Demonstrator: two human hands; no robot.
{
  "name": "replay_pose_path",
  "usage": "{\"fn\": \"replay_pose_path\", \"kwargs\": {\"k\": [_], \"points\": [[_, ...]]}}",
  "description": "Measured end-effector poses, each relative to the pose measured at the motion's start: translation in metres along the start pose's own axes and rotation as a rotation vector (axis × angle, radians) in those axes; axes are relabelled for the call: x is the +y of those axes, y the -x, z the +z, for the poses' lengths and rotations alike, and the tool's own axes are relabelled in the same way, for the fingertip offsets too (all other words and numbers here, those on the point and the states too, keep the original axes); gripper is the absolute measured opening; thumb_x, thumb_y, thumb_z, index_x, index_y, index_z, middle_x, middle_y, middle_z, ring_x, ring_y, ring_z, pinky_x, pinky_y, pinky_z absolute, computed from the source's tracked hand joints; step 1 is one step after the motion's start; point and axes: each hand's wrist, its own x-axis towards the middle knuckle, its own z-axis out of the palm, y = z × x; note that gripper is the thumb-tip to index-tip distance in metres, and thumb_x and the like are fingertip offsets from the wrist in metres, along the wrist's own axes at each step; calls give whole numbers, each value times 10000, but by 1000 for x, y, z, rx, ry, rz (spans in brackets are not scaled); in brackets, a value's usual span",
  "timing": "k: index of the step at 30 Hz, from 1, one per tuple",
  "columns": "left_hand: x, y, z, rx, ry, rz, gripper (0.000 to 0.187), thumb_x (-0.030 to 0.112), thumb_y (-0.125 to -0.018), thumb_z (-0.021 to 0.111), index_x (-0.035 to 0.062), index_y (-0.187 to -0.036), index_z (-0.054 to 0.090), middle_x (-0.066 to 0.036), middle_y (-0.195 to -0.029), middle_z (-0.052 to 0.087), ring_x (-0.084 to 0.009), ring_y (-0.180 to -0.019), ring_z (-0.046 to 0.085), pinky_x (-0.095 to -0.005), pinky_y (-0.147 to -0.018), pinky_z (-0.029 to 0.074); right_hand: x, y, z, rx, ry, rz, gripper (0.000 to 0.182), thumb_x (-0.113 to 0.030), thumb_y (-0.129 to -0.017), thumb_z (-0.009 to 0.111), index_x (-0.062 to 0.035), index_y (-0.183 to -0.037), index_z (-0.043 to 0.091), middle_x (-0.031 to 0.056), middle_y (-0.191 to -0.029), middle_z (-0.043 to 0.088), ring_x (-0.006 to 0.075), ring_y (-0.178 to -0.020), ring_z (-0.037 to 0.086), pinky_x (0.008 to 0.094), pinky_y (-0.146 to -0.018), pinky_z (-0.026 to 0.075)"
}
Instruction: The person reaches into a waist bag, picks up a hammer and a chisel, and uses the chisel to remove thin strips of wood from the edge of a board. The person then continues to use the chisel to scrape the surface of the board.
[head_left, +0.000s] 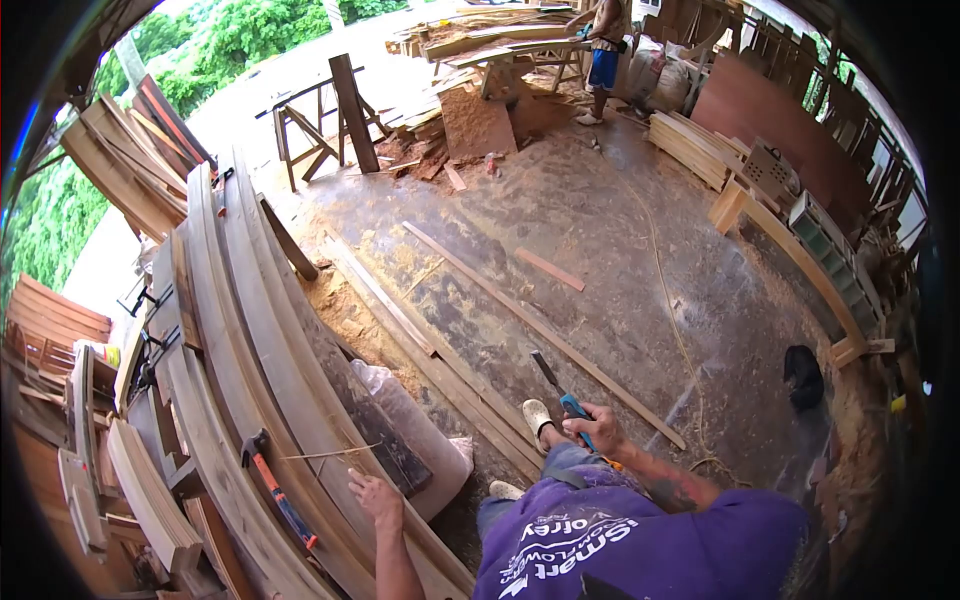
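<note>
My right hand [597, 430] is closed around the blue handle of a chisel-like tool [560, 385], whose dark flat blade points up and away over the floor. Over the edge of the long curved boards [285, 350] on the left is my left hand [377, 497], its fingers apart and nothing in them. A thin strip [335, 453] lies across the boards just above its fingertips. Left of that hand, a hammer [275, 485] with an orange and dark handle rests on the boards. A second orange-handled tool [221, 190] sits at their far end.
A filled sack [435, 470] stands beside the boards. Long planks [560, 340] lie on the floor ahead. Sawhorses [310, 140] and a wood pile [480, 120] are at the back, where another person [604, 60] stands. A cord [665, 270] crosses the floor; timber frames [800, 250] line the right.
</note>
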Motion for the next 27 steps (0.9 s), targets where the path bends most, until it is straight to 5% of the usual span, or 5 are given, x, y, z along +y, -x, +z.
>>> {"fn": "replay_pose_path", "kwargs": {"k": [7,19,22,25,27], "points": [[7,6,-3,-20,88,-78,683,127,-766,758,-159,-1316,471,-241,-1559,274,-430,-1345,395,-470,-1121,375,-22,-1,11,-34,7,-4,195,-192,-849,709,-16,-866,626,11,-638,601,77,-517,532,245,-475,403],[9,-2,17,210,188,-171,471,80,-718,761,-109,-1122,609,-237,-1524,338,-410,-1325,415,-433,-1127,369,-15,-13,8,12,45,-16,214,-226,-850,713,-28,-870,637,-11,-639,594,60,-530,525,249,-480,410],[7,5,6,161,226,-133,633,146,-681,831,-131,-1184,565,-246,-1527,312,-407,-1332,394,-441,-1140,347,-16,-11,9,0,74,-35,223,-234,-850,716,-26,-873,638,-13,-638,593,59,-530,527,249,-478,410],[5,7,2,157,256,-107,563,121,-675,825,-108,-1135,598,-253,-1526,318,-411,-1332,394,-442,-1134,354,-23,-9,11,-17,95,-11,228,-233,-849,722,-23,-879,640,-14,-640,593,58,-536,529,244,-479,411],[7,10,1,221,271,-98,364,36,-751,688,-119,-1075,626,-269,-1492,370,-418,-1312,416,-444,-1116,371,-20,-13,12,-18,117,-18,222,-220,-848,725,-19,-886,641,-11,-649,597,58,-537,531,241,-479,412]]}}
